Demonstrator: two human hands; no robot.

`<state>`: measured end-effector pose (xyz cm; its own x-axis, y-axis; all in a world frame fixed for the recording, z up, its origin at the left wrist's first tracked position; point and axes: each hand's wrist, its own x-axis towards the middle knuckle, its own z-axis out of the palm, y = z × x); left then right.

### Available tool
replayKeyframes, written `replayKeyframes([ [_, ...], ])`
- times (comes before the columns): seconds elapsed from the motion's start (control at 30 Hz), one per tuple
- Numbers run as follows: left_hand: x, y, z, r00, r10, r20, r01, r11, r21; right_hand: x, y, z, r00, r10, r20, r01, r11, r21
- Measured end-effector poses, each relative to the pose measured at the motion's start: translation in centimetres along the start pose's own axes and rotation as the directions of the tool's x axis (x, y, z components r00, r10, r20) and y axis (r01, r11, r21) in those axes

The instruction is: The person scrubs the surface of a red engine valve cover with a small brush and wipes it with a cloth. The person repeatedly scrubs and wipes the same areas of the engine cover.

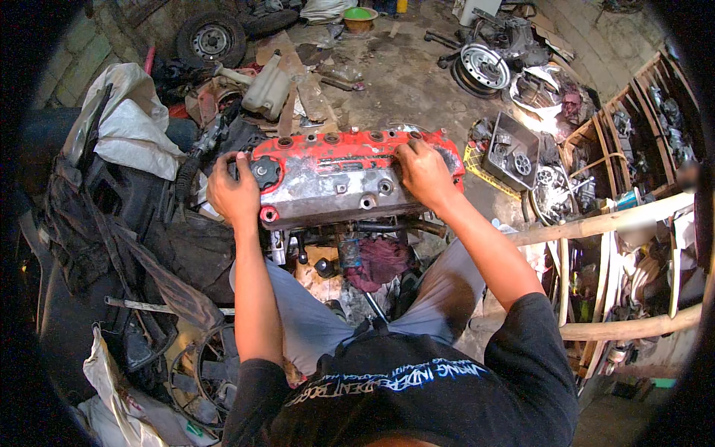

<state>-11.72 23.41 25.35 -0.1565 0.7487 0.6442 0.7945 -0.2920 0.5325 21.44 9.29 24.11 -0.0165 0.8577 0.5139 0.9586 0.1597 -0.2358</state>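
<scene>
An engine valve cover lies crosswise in front of me, part red paint and part bare, scuffed metal. Round openings run along its far edge. At its left end is a black oil filler cap. My left hand grips that end, thumb beside the cap. On the upper right of the cover rests my right hand, fingers bunched against the red surface; whether they pinch something small is hidden. Beneath the cover, between my knees, are a dark red cloth, a blue cylindrical part and a black hose.
At right, a grey bin of metal parts stands by a wooden-pole rack. A steel wheel rim, a tyred wheel and a whitish plastic tank lie beyond. Black fabric and sacking crowd the left.
</scene>
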Motion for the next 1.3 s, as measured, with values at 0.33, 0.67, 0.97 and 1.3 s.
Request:
replayKeyframes([
  [0.33,0.1,-0.2,0.1,1.000,0.010,-0.007,-0.010,1.000,0.002,0.9,1.3,-1.8,0.956,0.293,-0.008,-0.279,0.920,0.274],
  [0.67,-0.1,-0.2,-0.2,1.000,-0.009,0.022,0.009,1.000,0.006,-0.6,2.7,-3.4,0.918,0.394,0.039,-0.389,0.878,0.278],
  [0.97,-0.1,0.4,-0.5,1.000,0.007,0.011,-0.007,1.000,0.004,-0.6,3.5,-2.4,0.986,0.161,0.031,-0.164,0.953,0.256],
  [1.3,-0.1,0.4,-0.5,1.000,0.015,0.014,-0.015,1.000,0.019,1.0,3.3,-2.0,0.991,0.096,0.096,-0.109,0.984,0.144],
])
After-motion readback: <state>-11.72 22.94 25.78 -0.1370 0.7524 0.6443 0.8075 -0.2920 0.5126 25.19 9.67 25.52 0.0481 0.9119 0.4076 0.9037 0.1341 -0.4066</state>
